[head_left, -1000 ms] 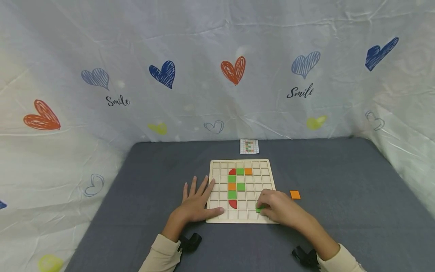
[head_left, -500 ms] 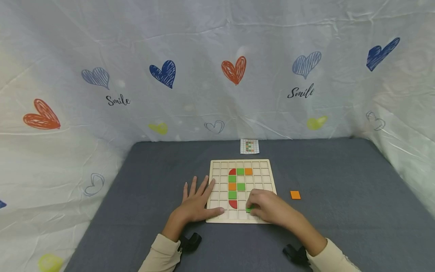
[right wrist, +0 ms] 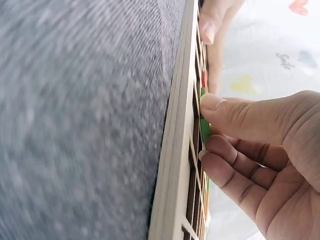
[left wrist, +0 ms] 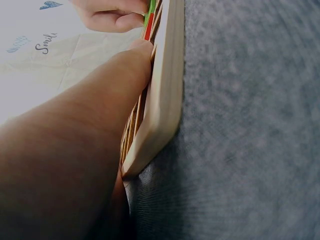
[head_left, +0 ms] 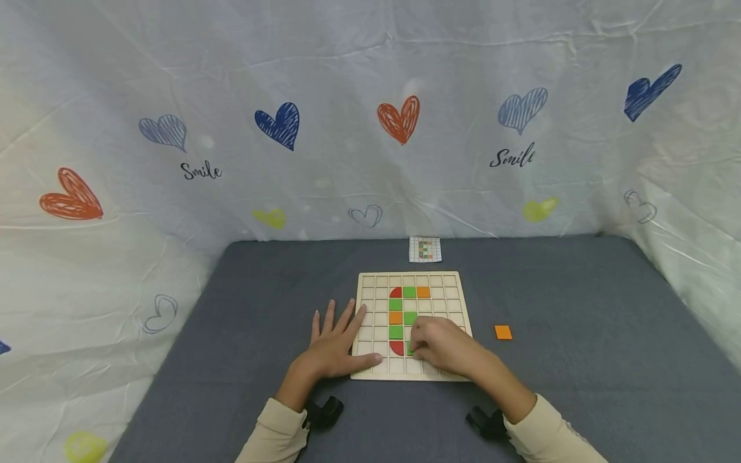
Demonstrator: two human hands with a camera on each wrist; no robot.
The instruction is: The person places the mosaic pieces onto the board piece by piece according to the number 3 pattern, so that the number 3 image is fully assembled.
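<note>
My right hand (head_left: pixel 446 346) pinches a green square tile (right wrist: pixel 205 129) between thumb and fingers, right at the board's surface and just right of the lower red quarter-round tile (head_left: pixel 396 348). The wooden grid board (head_left: pixel 370 281) lies flat on the table. My left hand (head_left: pixel 331 352) rests spread over the board's left edge, its thumb on the lower left squares. In the grid sit another red quarter-round tile (head_left: pixel 396 292), an orange tile (head_left: pixel 423 292) at the top right, an orange tile (head_left: pixel 395 317) in the column, and several green tiles (head_left: pixel 395 332).
A loose orange square tile (head_left: pixel 503 332) lies on the grey cloth (head_left: pixel 556 302) right of the board. Behind the board is a small pattern card (head_left: pixel 425 249) with a coloured grid. A white curtain (head_left: pixel 324 173) with printed hearts hangs at the back.
My right hand has moved left across the board's lower part with the green tile, up to the lower red tile. The left hand has stayed in place.
</note>
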